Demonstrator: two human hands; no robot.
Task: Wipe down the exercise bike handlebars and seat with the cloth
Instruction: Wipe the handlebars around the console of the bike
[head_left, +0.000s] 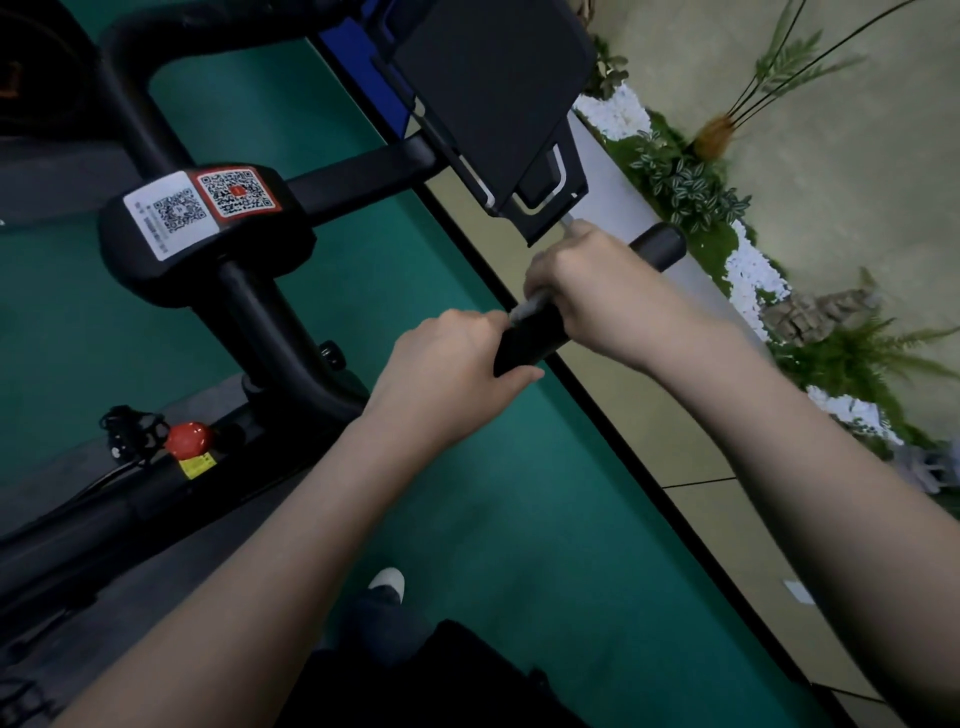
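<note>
The exercise bike's black right handlebar (658, 245) runs diagonally at centre right. My right hand (597, 291) is wrapped round its middle, gripping a grey cloth (529, 307) against the bar; only small bits of cloth show at either side of the fist. My left hand (447, 374) holds the lower part of the same bar (524, 340), thumb underneath, just below my right hand. I cannot make out the seat.
A black screen holder (493, 104) sits just above my hands. The handlebar stem with two QR stickers (208, 208) is at left, with a red knob (188, 437) and a pedal (130, 431) below. Green floor lies beneath; a planter with plants (691, 192) lines the right.
</note>
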